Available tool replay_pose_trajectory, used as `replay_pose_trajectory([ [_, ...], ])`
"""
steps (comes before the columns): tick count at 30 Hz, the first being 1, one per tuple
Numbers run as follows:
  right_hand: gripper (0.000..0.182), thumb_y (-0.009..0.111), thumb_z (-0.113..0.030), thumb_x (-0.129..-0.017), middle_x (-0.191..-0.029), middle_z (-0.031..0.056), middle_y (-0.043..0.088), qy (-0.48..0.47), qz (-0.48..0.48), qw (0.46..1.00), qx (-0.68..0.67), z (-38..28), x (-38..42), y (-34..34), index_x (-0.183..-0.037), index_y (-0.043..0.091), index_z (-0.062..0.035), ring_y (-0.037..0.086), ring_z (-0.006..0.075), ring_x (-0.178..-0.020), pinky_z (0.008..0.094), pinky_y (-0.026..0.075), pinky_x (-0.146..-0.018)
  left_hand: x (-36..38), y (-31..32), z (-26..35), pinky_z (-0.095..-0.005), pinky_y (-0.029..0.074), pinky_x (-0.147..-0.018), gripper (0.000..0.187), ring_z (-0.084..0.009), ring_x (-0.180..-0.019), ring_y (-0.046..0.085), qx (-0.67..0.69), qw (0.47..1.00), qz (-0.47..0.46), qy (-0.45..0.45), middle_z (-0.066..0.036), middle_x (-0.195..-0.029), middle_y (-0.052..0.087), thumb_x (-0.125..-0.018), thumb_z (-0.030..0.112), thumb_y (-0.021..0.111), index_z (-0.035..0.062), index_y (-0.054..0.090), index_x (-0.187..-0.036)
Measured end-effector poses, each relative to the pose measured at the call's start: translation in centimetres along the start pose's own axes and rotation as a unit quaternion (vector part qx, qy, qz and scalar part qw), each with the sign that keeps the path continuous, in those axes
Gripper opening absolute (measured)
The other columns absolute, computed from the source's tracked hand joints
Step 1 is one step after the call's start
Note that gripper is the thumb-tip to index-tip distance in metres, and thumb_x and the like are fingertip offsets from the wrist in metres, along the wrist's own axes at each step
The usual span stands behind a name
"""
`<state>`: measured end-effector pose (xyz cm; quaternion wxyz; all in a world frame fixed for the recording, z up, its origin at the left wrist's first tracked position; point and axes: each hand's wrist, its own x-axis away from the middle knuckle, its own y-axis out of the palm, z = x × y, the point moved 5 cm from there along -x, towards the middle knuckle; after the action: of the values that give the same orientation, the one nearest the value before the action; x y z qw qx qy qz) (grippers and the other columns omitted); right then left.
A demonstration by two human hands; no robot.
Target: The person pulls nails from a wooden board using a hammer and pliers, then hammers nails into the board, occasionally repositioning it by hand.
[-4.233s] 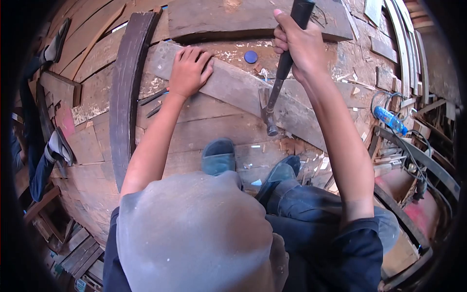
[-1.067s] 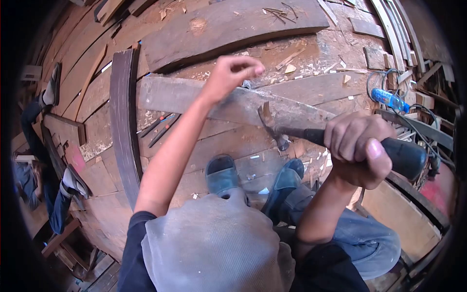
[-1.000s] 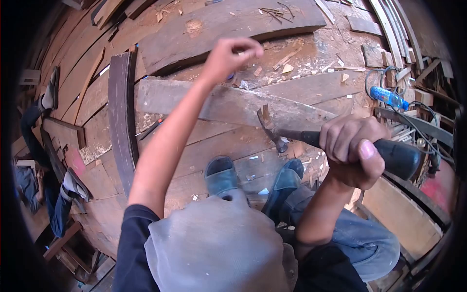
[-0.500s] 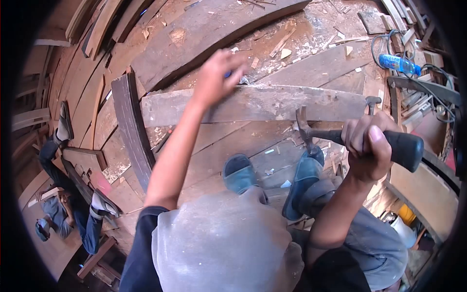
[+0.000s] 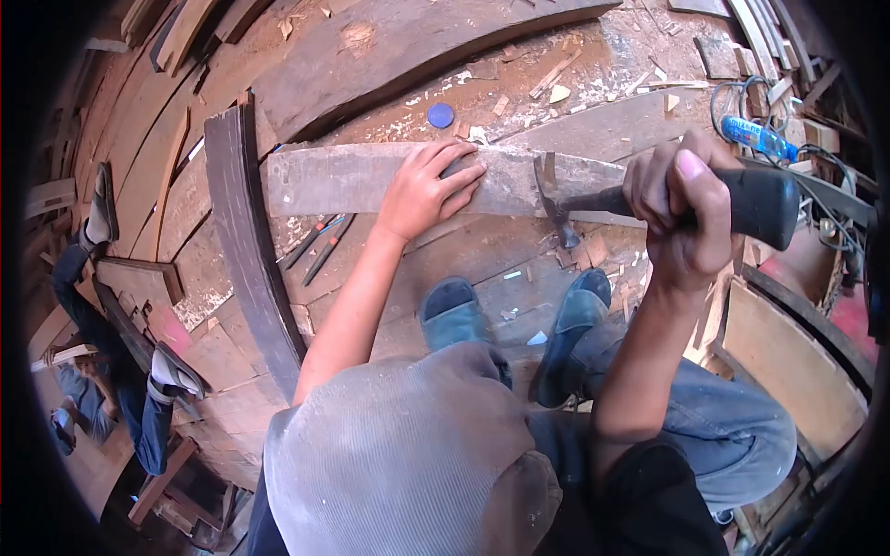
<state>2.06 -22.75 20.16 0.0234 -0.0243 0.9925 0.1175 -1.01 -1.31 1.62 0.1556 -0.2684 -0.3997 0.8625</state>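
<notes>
My right hand [image 5: 684, 208] grips a claw hammer [image 5: 598, 200] by its black handle, its head over the right part of a weathered wooden plank [image 5: 324, 181]. My left hand [image 5: 428, 193] rests on the middle of that plank, fingers curled together. Something dark shows between thumb and fingers, too covered to make out. A round blue lid [image 5: 440, 115] lies just beyond the plank. Closer to me, left of my forearm, several slim dark tools [image 5: 326, 250] with orange parts lie on the boards.
A dark beam [image 5: 243, 213] lies across the plank's left end. Beyond is a thick curved timber [image 5: 371, 65]. A blue-labelled bottle [image 5: 760, 137] lies among cables and offcuts at right. Another person [image 5: 93, 380] sits at far left. My sandalled feet [image 5: 456, 315] are below the plank.
My left hand has come down onto the plank from above it, uncovering the blue lid. The hammer has moved up and left in view, and the view itself has shifted slightly.
</notes>
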Motion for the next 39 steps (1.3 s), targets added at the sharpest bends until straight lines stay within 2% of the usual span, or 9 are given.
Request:
replay_pose_trajectory([
  [4, 0.033, 0.055, -0.016, -0.091, -0.052, -0.0010, 0.034, 0.023, 0.025, 0.999, 0.032, -1.2, -0.8, 0.1, -0.065, 0.036, -0.0101, 0.026, 0.0069, -0.041, 0.0246, 0.021, -0.040, 0.3, 0.1, 0.2, -0.0443, 0.048, -0.101, 0.029, -0.0267, -0.121, 0.058, -0.021, 0.999, -0.005, 0.030, -0.006, -0.129, 0.063, -0.081, 0.020, 0.074, 0.0177, 0.073, -0.110],
  [7, 0.033, 0.057, -0.017, -0.091, -0.052, -0.0015, 0.034, 0.015, 0.048, 0.997, 0.063, -2.1, -0.9, -1.1, -0.066, 0.037, -0.0105, 0.027, 0.0068, -0.041, 0.0242, 0.022, -0.040, 0.4, 0.8, 0.9, -0.0465, 0.042, -0.109, 0.040, -0.0298, -0.131, 0.053, -0.033, 0.997, -0.045, 0.049, -0.007, -0.137, 0.060, -0.086, 0.025, 0.071, 0.0179, 0.068, -0.125],
  [10, 0.034, 0.059, -0.017, -0.091, -0.052, -0.0016, 0.035, -0.006, 0.071, 0.992, 0.102, -2.6, -0.6, -2.4, -0.066, 0.037, -0.0106, 0.028, 0.0064, -0.041, 0.0240, 0.022, -0.040, 0.4, 2.2, 1.8, -0.0487, 0.031, -0.118, 0.055, -0.0305, -0.141, 0.043, -0.090, 0.992, -0.085, 0.015, -0.011, -0.148, 0.051, -0.091, 0.035, 0.065, 0.0124, 0.055, -0.141],
  [14, 0.034, 0.058, -0.017, -0.092, -0.052, -0.0010, 0.035, -0.019, 0.085, 0.986, 0.139, -2.4, 0.2, -4.4, -0.066, 0.038, -0.0102, 0.027, 0.0065, -0.041, 0.0240, 0.022, -0.040, -0.3, 5.5, 5.1, -0.0499, 0.022, -0.122, 0.072, -0.0320, -0.147, 0.033, -0.109, 0.988, -0.101, -0.042, -0.018, -0.156, 0.037, -0.094, 0.045, 0.058, 0.0015, 0.040, -0.149],
  [18, 0.034, 0.055, -0.017, -0.093, -0.051, -0.0008, 0.033, -0.014, 0.093, 0.990, 0.102, -2.6, 0.6, -5.7, -0.066, 0.037, -0.0101, 0.025, 0.0072, -0.040, 0.0242, 0.023, -0.040, -1.1, 8.0, 8.4, -0.0500, 0.021, -0.122, 0.069, -0.0332, -0.148, 0.031, -0.028, 0.994, -0.105, -0.030, -0.020, -0.156, 0.037, -0.094, 0.039, 0.059, 0.0003, 0.040, -0.148],
  [22, 0.033, 0.051, -0.020, -0.095, -0.050, -0.0021, 0.029, 0.009, 0.115, 0.991, 0.068, -2.5, 1.3, -7.0, -0.068, 0.034, -0.0127, 0.022, 0.0078, -0.040, 0.0249, 0.024, -0.042, 0.7, 8.8, 10.8, -0.0505, 0.024, -0.122, 0.065, -0.0333, -0.147, 0.033, 0.051, 0.984, -0.152, 0.078, -0.019, -0.154, 0.040, -0.086, 0.024, 0.065, -0.0023, 0.046, -0.142],
  [25, 0.031, 0.049, -0.022, -0.095, -0.050, -0.0028, 0.027, 0.008, 0.129, 0.989, 0.070, -2.3, 1.4, -7.7, -0.070, 0.033, -0.0138, 0.022, 0.0079, -0.040, 0.0251, 0.024, -0.044, 2.1, 8.4, 11.6, -0.0501, 0.021, -0.123, 0.071, -0.0311, -0.149, 0.031, 0.042, 0.968, -0.215, 0.119, -0.016, -0.158, 0.036, -0.088, 0.026, 0.067, 0.0003, 0.040, -0.148],
  [31, 0.032, 0.048, -0.022, -0.096, -0.051, -0.0024, 0.028, -0.021, 0.143, 0.985, 0.099, -2.9, 1.7, -9.3, -0.069, 0.033, -0.0134, 0.022, 0.0077, -0.042, 0.0242, 0.024, -0.044, -0.9, 4.8, 6.6, -0.0494, 0.020, -0.123, 0.070, -0.0288, -0.150, 0.029, -0.082, 0.981, -0.168, -0.041, -0.015, -0.159, 0.036, -0.091, 0.031, 0.063, -0.0002, 0.039, -0.149],
  [39, 0.034, 0.050, -0.020, -0.095, -0.050, -0.0024, 0.028, -0.018, 0.111, 0.988, 0.106, -2.4, 1.6, -9.7, -0.067, 0.032, -0.0138, 0.021, 0.0084, -0.040, 0.0251, 0.023, -0.042, 0.8, 8.5, 11.6, -0.0490, 0.022, -0.123, 0.068, -0.0284, -0.148, 0.033, 0.002, 0.959, -0.251, 0.133, -0.014, -0.156, 0.039, -0.089, 0.032, 0.064, -0.0004, 0.045, -0.145],
])
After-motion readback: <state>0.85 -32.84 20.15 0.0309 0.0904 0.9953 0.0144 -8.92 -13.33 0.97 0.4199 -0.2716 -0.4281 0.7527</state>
